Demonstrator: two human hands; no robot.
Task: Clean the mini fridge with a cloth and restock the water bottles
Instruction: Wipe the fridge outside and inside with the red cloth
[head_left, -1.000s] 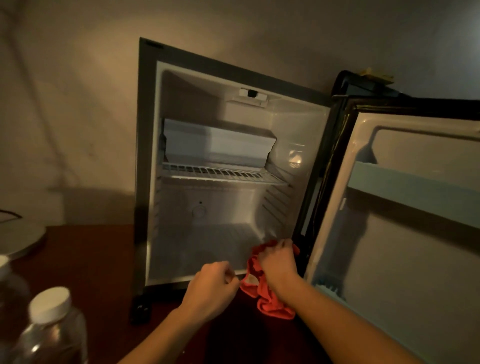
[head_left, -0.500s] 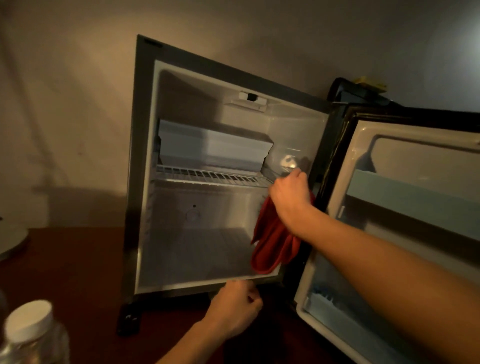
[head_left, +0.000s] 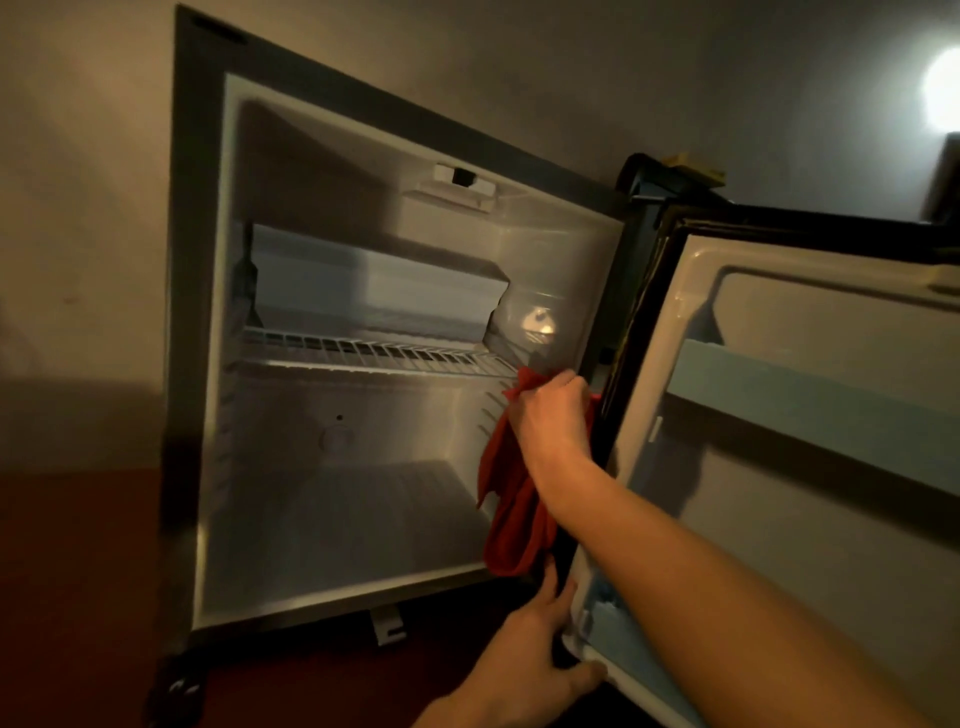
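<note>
Within the last second the right hand (head_left: 553, 415) has lifted the red cloth (head_left: 511, 512) from the front lip of the mini fridge (head_left: 332, 499) up to its right inner wall, just below the wire shelf (head_left: 374, 356); its fingers are curled around the bunched top of the cloth while the rest hangs loose. The left hand (head_left: 530, 660), earlier closed and idle in front, now rests with fingers extended against the bottom corner of the open door (head_left: 810, 519), apparently steadying it. Wiping seems under way, and the water bottles have dropped out of view, so restocking is not yet begun.
</note>
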